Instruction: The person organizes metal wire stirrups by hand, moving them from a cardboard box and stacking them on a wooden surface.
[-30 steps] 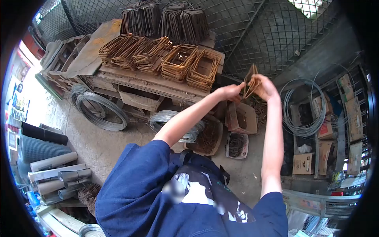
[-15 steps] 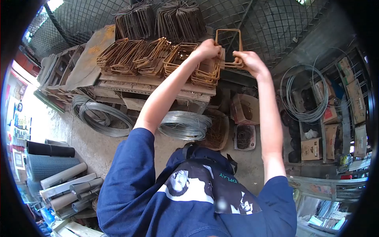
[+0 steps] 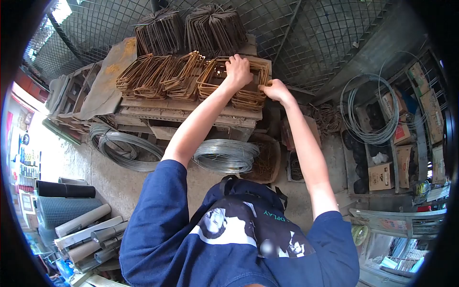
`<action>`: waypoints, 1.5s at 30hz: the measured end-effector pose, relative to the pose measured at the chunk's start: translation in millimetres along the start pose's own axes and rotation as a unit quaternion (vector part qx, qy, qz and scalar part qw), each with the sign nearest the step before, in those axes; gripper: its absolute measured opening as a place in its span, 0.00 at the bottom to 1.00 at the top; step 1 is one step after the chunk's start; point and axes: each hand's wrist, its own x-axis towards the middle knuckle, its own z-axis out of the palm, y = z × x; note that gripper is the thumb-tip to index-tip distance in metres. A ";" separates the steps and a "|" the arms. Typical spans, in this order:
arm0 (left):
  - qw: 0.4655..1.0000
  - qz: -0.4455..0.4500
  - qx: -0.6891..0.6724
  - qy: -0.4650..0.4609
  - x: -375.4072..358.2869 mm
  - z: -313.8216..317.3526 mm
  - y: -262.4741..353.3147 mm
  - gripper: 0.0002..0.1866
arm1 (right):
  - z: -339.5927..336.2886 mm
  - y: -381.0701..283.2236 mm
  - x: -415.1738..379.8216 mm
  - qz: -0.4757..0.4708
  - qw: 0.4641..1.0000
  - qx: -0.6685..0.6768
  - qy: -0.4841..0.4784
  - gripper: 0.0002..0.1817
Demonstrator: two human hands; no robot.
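Observation:
Rusty square stirrups of bent steel rod lie in a stack (image 3: 248, 101) at the right end of the bench. My left hand (image 3: 238, 72) is over this stack, back of the hand up and fingers apart near the far bars. At the stack's right side, my right hand (image 3: 276, 91) is closed, thumb and fingers pinching the edge of a top stirrup (image 3: 264, 71). That stirrup lies nearly flat on the others, and my left hand covers part of it. More rusty stirrups (image 3: 146, 76) lean in rows to the left.
Dark bundles of stirrups (image 3: 217, 29) stand behind, against a mesh screen (image 3: 330, 38). Wire coils (image 3: 224, 155) lie on the floor below the bench (image 3: 191, 107). A box of scraps (image 3: 267, 162) is beside them. Shelves with cartons (image 3: 381, 177) stand right; mesh rolls (image 3: 71, 210) lie left.
Both hands have come down and left from above the bench's right end. The stirrup they held upright now lies on the stack. My left hand's fingers have spread.

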 end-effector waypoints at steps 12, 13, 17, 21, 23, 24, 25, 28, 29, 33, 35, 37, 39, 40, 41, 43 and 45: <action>0.967 0.177 -0.183 0.023 1.0 -5.6 86.0 0.18 | -57.5 49.6 -33.3 0.083 0.978 0.183 -0.057 0.25; 0.959 0.190 -0.209 -0.004 0.2 -5.5 96.5 0.18 | -64.1 60.8 -39.0 0.093 0.974 0.196 -0.064 0.24; 0.945 0.216 -0.238 -0.065 0.5 14.4 137.6 0.19 | -78.4 111.4 -55.5 0.126 0.966 0.219 -0.051 0.23; 0.939 0.205 -0.231 -0.149 5.4 40.6 174.4 0.20 | -88.9 162.9 -66.8 0.185 0.949 0.248 -0.065 0.24; 0.939 0.200 -0.207 -0.187 9.6 57.7 191.4 0.21 | -88.1 202.4 -61.2 0.196 0.942 0.262 -0.077 0.26; 0.939 0.193 -0.199 -0.203 12.1 68.4 200.4 0.22 | -88.5 219.5 -60.0 0.201 0.939 0.268 -0.080 0.26; 0.940 0.188 -0.198 -0.204 15.1 79.8 209.4 0.22 | -87.9 237.2 -58.4 0.206 0.936 0.274 -0.085 0.26; 0.934 0.150 -0.209 -0.247 14.6 120.0 234.1 0.23 | -79.9 293.6 -52.7 0.230 0.924 0.286 -0.105 0.25; 0.933 0.144 -0.203 -0.261 15.1 137.9 241.8 0.23 | -75.8 313.8 -49.2 0.246 0.919 0.288 -0.113 0.24; 0.914 0.074 -0.210 -0.338 -1.4 225.6 262.6 0.21 | -32.4 406.5 -42.9 0.281 0.900 0.291 -0.163 0.22; 0.915 0.030 -0.222 -0.337 -27.0 274.0 265.9 0.19 | -5.5 434.1 -55.3 0.323 0.874 0.337 -0.138 0.17; 0.898 -0.012 -0.213 -0.386 -57.1 331.6 266.1 0.19 | 26.7 472.5 -66.8 0.343 0.867 0.316 -0.174 0.17; 0.868 -0.037 -0.238 -0.435 -98.1 390.9 256.0 0.19 | 75.2 523.4 -79.3 0.350 0.870 0.280 -0.206 0.18; 0.850 -0.065 -0.233 -0.468 -117.1 413.3 252.7 0.20 | 91.9 536.0 -86.6 0.367 0.866 0.253 -0.227 0.19; 0.829 -0.093 -0.227 -0.502 -137.0 431.6 249.4 0.20 | 113.6 553.5 -94.4 0.387 0.855 0.251 -0.236 0.19; 0.802 -0.038 -0.234 -0.548 -157.8 444.1 244.3 0.21 | 160.4 590.6 -107.8 0.405 0.835 0.250 -0.277 0.20; 0.799 -0.097 -0.196 -0.560 -237.2 550.2 217.2 0.21 | 202.9 623.5 -115.9 0.419 0.818 0.237 -0.314 0.19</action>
